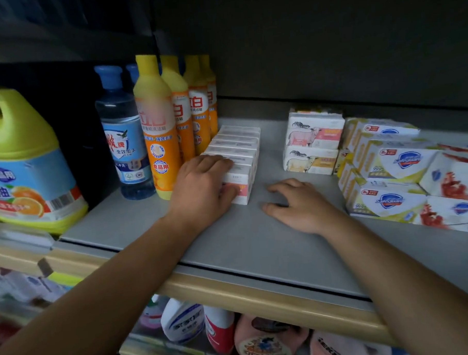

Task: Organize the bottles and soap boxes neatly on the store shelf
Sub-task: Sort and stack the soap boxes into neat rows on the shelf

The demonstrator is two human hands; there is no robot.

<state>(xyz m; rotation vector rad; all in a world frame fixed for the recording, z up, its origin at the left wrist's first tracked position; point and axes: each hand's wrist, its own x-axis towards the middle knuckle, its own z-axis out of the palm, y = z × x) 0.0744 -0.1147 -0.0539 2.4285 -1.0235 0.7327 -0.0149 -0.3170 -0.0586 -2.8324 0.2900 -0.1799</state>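
The left hand [204,188] grips the front end of the row of white soap boxes [236,153] — the row runs away toward the shelf [257,243] back, beside the orange bottles [158,132]. The right hand [295,204] rests slack and empty on the shelf just right of the row, the farther of the two.

1. "Safeguard" stands on the white-and-yellow cardboard soap boxes [389,200] at the shelf's right edge.
2. "食品用" stands on the front yellow-and-orange plastic bottle [156,132].
3. "去油" stands on the lime-green plastic jug [25,159].
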